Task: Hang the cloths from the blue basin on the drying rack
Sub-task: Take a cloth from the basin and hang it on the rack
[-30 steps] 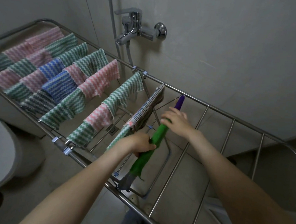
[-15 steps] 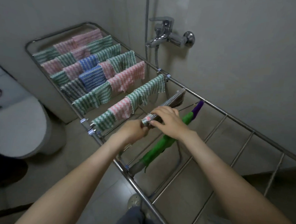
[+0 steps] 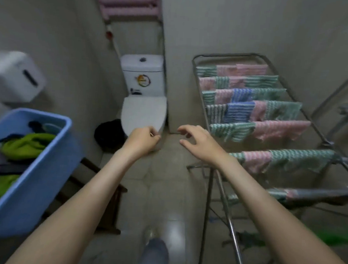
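Plainly, the coming move lies to the left. The blue basin point(image 3: 35, 185) stands low at the person's left side, well apart from both hands, which hang over the floor between the basin and the drying rack point(image 3: 203, 97). The left hand point(image 3: 142, 139) is the nearer to the basin. It is loosely curled and, as far as the blur allows, holds nothing. The right hand point(image 3: 198, 143) has its fingers spread and slightly bent, is also empty, and is just beside the rack's left rail. The basin's long wall runs alongside the left forearm, and its far right corner points toward the toilet point(image 3: 143, 114). Inside, a crumpled green cloth point(image 3: 27, 144) lies on top near the far end, among darker pieces. The rack's far bars already carry striped cloths point(image 3: 270, 128). Judging from this, the next cloth calls for a reach down and left, most easily with the left hand.
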Available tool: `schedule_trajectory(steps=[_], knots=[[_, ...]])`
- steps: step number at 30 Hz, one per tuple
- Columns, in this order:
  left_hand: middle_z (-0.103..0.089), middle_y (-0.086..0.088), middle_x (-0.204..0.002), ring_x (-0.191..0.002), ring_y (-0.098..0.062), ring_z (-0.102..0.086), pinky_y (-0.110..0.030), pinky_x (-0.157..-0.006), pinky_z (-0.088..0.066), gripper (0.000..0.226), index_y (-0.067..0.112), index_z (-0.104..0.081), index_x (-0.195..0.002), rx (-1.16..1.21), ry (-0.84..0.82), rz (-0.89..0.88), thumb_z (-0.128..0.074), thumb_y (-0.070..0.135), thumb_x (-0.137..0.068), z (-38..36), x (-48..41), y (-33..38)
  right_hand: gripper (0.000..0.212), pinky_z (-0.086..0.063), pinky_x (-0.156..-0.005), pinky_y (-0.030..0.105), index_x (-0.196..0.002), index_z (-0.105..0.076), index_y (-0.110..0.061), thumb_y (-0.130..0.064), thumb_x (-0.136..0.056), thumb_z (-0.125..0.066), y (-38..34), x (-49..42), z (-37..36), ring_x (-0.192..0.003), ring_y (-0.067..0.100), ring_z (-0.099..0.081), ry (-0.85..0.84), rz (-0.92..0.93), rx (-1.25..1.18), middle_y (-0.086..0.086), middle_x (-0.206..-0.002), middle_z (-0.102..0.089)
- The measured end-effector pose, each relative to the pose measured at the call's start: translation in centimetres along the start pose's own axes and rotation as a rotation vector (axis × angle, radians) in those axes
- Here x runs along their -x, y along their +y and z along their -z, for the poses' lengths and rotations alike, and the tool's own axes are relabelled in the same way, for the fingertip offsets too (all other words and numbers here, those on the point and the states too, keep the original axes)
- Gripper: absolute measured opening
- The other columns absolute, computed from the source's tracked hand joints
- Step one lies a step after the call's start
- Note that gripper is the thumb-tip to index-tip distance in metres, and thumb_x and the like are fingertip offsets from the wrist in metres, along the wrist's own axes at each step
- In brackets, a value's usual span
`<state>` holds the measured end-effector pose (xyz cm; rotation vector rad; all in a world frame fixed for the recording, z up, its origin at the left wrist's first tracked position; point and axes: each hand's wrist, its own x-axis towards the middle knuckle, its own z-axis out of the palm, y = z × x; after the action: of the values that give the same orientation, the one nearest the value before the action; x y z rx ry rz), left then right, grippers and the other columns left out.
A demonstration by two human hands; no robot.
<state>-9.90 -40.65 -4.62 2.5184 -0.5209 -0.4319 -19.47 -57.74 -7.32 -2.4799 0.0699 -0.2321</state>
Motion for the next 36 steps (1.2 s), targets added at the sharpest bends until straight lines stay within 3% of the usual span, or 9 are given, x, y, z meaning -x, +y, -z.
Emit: schedule_trajectory(steps=[6, 13, 18, 21, 23, 27, 32, 34, 36], knots=[[-0.062, 0.004, -0.084, -0.083, -0.015, -0.057, -0.026, -0.061, -0.041, 0.014, 0.016, -0.063, -0.095, 0.069, 0.185, 0.21, -0.052, 0.024, -0.093, 8.0, -1.3, -11.5, 0.034, -0.038, -0.099, 0.031, -0.125, -0.054, -0.018, -0.019, -0.091, -0.058, -8.0, -11.6, -7.8, -0.104, 0.016, -0.051, -0.247, 0.15, -0.097, 0.0, -0.115, -0.06], [-0.067, -0.008, -0.089, -0.091, -0.028, -0.062, -0.035, -0.076, -0.046, 0.01, 0.014, -0.061, -0.091, 0.155, 0.38, 0.476, -0.052, 0.019, -0.092, 15.2, -0.9, -24.5, 0.044, -0.041, -0.094, 0.026, -0.132, -0.049, -0.017, -0.023, -0.09, -0.061, -19.5, -23.5, -19.0, -0.099, 0.013, -0.052, -0.508, 0.351, -0.073, 0.005, -0.118, -0.057], [-0.064, -0.012, -0.115, -0.111, -0.03, -0.056, -0.033, -0.091, -0.044, 0.03, 0.013, -0.059, -0.118, 0.164, 0.532, 0.652, -0.053, 0.013, -0.088, 17.3, 0.9, -30.4, 0.048, -0.039, -0.094, 0.031, -0.135, -0.046, -0.012, -0.017, -0.089, -0.06, -25.0, -27.1, -25.3, -0.114, 0.024, -0.051, -0.662, 0.439, -0.006, 0.01, -0.127, -0.054], [-0.063, -0.013, -0.112, -0.108, -0.031, -0.056, -0.032, -0.083, -0.042, 0.034, 0.01, -0.055, -0.121, 0.216, 0.547, 0.784, -0.056, 0.017, -0.088, 17.8, 2.0, -32.8, 0.027, -0.042, -0.093, 0.039, -0.114, -0.056, -0.009, -0.019, -0.089, -0.059, -26.7, -28.6, -29.0, -0.114, 0.028, -0.049, -0.739, 0.525, 0.134, 0.012, -0.12, -0.054], [-0.065, -0.013, -0.103, -0.099, -0.031, -0.06, -0.032, -0.077, -0.043, 0.028, 0.01, -0.058, -0.108, 0.21, 0.486, 0.855, -0.06, 0.028, -0.087, 18.0, 2.2, -33.4, 0.006, -0.044, -0.086, 0.039, -0.092, -0.054, -0.012, -0.016, -0.088, -0.057, -27.1, -29.2, -29.9, -0.104, 0.029, -0.051, -0.722, 0.558, 0.142, 0.013, -0.109, -0.057], [-0.057, -0.002, -0.074, -0.074, -0.02, -0.055, -0.029, -0.069, -0.041, 0.017, 0.016, -0.06, -0.08, 0.334, 0.442, 0.852, -0.061, 0.03, -0.089, 17.6, 2.8, -33.7, 0.007, -0.042, -0.071, 0.038, -0.082, -0.051, -0.01, -0.012, -0.088, -0.053, -28.0, -30.3, -29.4, -0.082, 0.027, -0.055, -0.721, 0.585, 0.038, 0.012, -0.086, -0.061], [-0.054, 0.001, -0.071, -0.069, -0.011, -0.049, -0.025, -0.066, -0.04, 0.015, 0.012, -0.056, -0.074, 0.633, 0.565, 0.726, -0.058, 0.011, -0.089, 18.0, 2.0, -32.9, 0.011, -0.039, -0.071, 0.027, -0.088, -0.056, -0.005, -0.008, -0.092, -0.046, -29.2, -32.6, -27.3, -0.075, 0.011, -0.053, -0.84, 0.641, 0.016, -0.007, -0.078, -0.059], [-0.058, 0.0, -0.075, -0.071, -0.01, -0.053, -0.019, -0.067, -0.042, 0.014, 0.01, -0.058, -0.076, 0.742, 0.46, 0.656, -0.056, 0.008, -0.09, 18.5, 1.8, -32.2, 0.011, -0.041, -0.074, 0.024, -0.086, -0.059, -0.007, -0.008, -0.09, -0.048, -29.0, -33.4, -27.1, -0.082, 0.012, -0.056, -0.981, 0.635, 0.086, -0.011, -0.08, -0.06], [-0.065, 0.002, -0.083, -0.079, -0.01, -0.061, -0.025, -0.077, -0.047, 0.017, 0.015, -0.061, -0.077, 0.765, 0.248, 0.637, -0.054, 0.012, -0.093, 18.7, 2.1, -32.0, 0.011, -0.042, -0.075, 0.022, -0.081, -0.059, -0.015, -0.012, -0.088, -0.052, -28.9, -33.8, -27.4, -0.087, 0.013, -0.056, -1.128, 0.621, 0.201, -0.008, -0.084, -0.061]])
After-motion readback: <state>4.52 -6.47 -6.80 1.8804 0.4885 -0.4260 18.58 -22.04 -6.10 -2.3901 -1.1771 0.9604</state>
